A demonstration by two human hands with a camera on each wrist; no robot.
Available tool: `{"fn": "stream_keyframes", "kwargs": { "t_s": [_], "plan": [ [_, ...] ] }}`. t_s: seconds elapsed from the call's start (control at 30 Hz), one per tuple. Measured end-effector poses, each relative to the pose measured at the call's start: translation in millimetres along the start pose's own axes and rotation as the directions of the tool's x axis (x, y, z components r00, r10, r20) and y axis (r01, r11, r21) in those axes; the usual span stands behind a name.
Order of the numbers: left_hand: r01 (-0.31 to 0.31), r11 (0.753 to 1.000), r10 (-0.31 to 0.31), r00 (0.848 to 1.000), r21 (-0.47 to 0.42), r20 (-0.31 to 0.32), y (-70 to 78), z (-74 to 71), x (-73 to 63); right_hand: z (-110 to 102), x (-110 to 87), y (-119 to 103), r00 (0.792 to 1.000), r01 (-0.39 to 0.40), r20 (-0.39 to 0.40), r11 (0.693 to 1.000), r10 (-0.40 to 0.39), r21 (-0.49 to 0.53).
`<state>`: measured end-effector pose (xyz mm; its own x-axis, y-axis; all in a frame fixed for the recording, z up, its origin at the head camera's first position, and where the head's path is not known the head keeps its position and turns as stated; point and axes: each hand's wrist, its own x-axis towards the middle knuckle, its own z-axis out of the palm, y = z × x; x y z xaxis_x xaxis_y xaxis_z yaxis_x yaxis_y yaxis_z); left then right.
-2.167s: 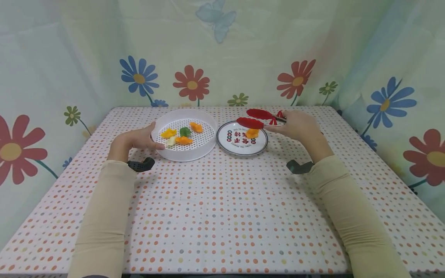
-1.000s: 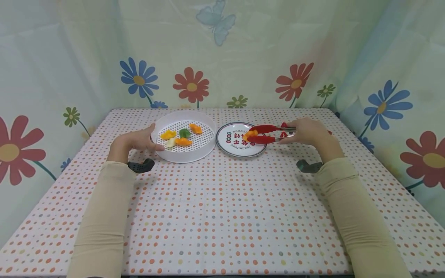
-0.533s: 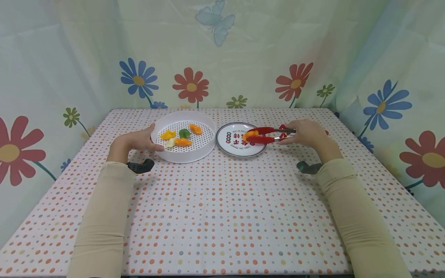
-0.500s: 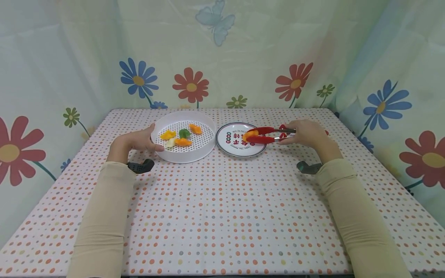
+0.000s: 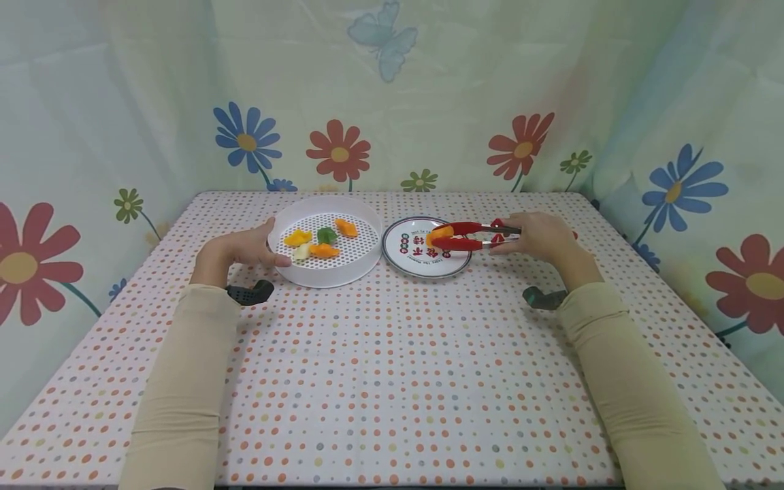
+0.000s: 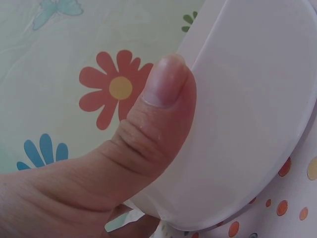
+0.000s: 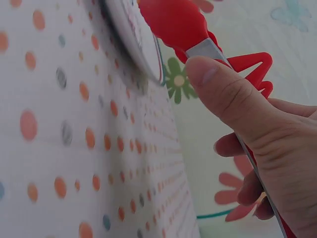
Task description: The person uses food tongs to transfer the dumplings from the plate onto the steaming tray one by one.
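My left hand (image 5: 250, 246) grips the left side of a round white steamer basket (image 5: 331, 275) with a perforated base, its thumb (image 6: 166, 94) lying on the outer wall in the left wrist view. Inside lie several small crinkled, dumpling-like pieces: a yellow one (image 5: 298, 237), a green one (image 5: 327, 235), a whitish one (image 5: 301, 252) and two orange ones. My right hand (image 5: 535, 233) holds tongs (image 5: 463, 243) with red scalloped heads. These pinch another orange dumpling-like piece (image 5: 437, 235) over the white plate (image 5: 401, 262). In the right wrist view, the thumb presses the tongs' metal arm and the piece is hidden.
The plate, printed with red characters and a dark rim, stands just right of the basket. Under everything is a table with a polka-dot cloth (image 5: 380, 381). Flower-printed curtains (image 5: 465, 82) rise behind it and along both sides.
My right hand has come down and slightly right; the tongs, spread above the plate before, have closed around the orange dumpling-like piece. The left hand and basket have stayed in place.
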<state>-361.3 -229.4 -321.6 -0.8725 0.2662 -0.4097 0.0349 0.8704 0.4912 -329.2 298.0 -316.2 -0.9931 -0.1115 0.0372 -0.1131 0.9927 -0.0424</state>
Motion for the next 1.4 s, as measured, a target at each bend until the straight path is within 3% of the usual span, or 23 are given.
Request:
{"fn": "stream_keyframes", "kwargs": {
  "t_s": [0.13, 0.3, 0.53, 0.63, 0.8, 0.97, 1.2, 1.4],
  "plan": [
    [0.007, 1.000, -0.007, 1.000, 0.009, -0.003, 1.3, 0.1, 0.5, -10.0, -3.2, -15.0, 0.998, 0.026, -0.060, 0.999, -0.028, -0.029],
    [-0.013, 1.000, 0.013, 1.000, 0.016, -0.008, 0.8, 1.8, 3.3, -27.5, -6.5, -51.7, 0.987, 0.093, -0.118, 0.989, -0.107, -0.118],
    [-0.023, 1.000, 0.023, 1.000, 0.013, -0.005, -4.5, 5.1, 7.3, -37.1, 9.0, -115.0, 0.952, 0.251, -0.124, 0.945, -0.281, -0.210],
    [-0.012, 1.000, 0.012, 1.000, 0.016, -0.002, -6.1, 6.0, 8.0, -38.4, 20.8, -138.4, 0.939, 0.306, -0.081, 0.919, -0.334, -0.249],
    [-0.010, 0.999, 0.010, 1.000, 0.034, 0.004, -3.1, 6.1, 8.0, -41.3, 37.0, -166.8, 0.948, 0.309, 0.029, 0.893, -0.318, -0.326],
    [0.003, 1.000, -0.003, 1.000, 0.028, 0.007, 1.9, 4.0, 6.1, -41.0, 47.4, -181.7, 0.944, 0.324, 0.063, 0.878, -0.323, -0.353],
    [-0.019, 0.999, 0.020, 1.000, 0.041, -0.007, 3.2, -0.2, 4.6, -39.9, 53.1, -191.0, 0.948, 0.318, 0.094, 0.902, -0.304, -0.291],
    [0.001, 1.000, -0.001, 1.000, 0.030, -0.005, -0.8, -2.5, 0.7, -42.2, 55.1, -197.8, 0.951, 0.311, 0.096, 0.915, -0.295, -0.259]
  ]
}}
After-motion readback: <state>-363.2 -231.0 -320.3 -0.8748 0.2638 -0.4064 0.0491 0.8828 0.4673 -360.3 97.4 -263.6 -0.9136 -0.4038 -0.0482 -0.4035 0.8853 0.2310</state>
